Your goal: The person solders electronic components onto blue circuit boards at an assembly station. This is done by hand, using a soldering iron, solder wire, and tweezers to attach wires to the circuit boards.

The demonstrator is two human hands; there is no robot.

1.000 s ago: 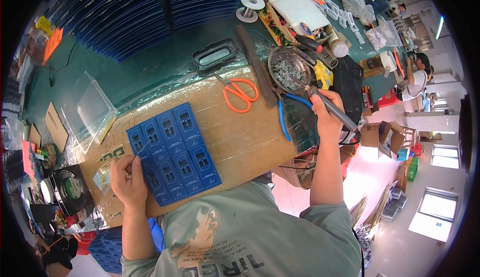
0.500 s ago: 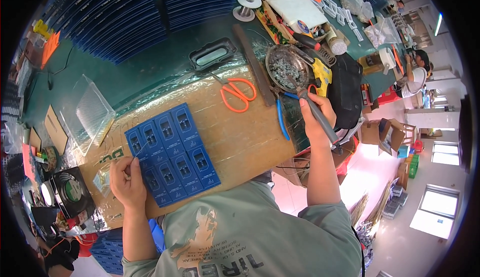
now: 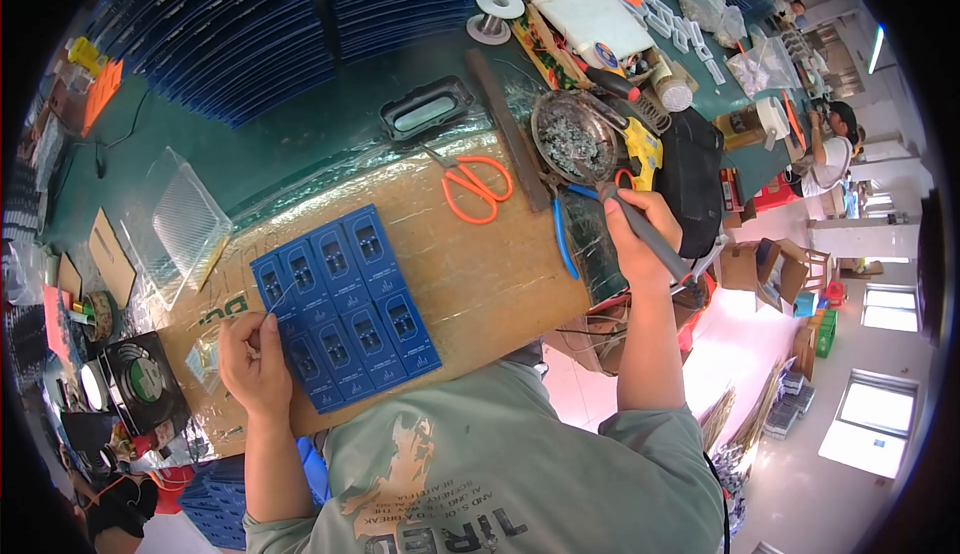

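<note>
The right hand [image 3: 640, 254], right of centre, is wrapped around the grey handle of a soldering iron [image 3: 657, 245], whose front end points up and left into a round metal dish [image 3: 540, 141] of grey crumbs; the exact tip is hard to make out. The left hand [image 3: 255, 364], lower left of centre, has its thumb and fingers pinched on a thin wire [image 3: 284, 297] that slants over the upper-left part of a blue panel [image 3: 347, 306]. That panel lies on a brown board [image 3: 490, 289] just beside the left hand. Blue-handled pliers [image 3: 565, 242] lie below the dish, orange-handled scissors [image 3: 482, 190] near the centre, and a dark bar [image 3: 508, 132] between scissors and dish. Farther out, stacked blue panels [image 3: 220, 34] fill the upper left, and a black fan [image 3: 140, 379] stands lower left.
</note>
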